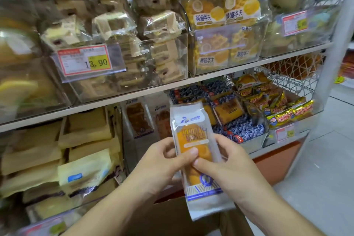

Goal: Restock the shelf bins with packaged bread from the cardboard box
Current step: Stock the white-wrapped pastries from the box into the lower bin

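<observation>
Bread pack stands upright between both hands, above the box; left hand and right hand pinch its middle, thumbs in front.

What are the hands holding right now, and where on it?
Both hands hold one bread packet, upright before the lower shelf. The left hand and right hand pinch it around its middle from either side, thumbs on the front.
</observation>
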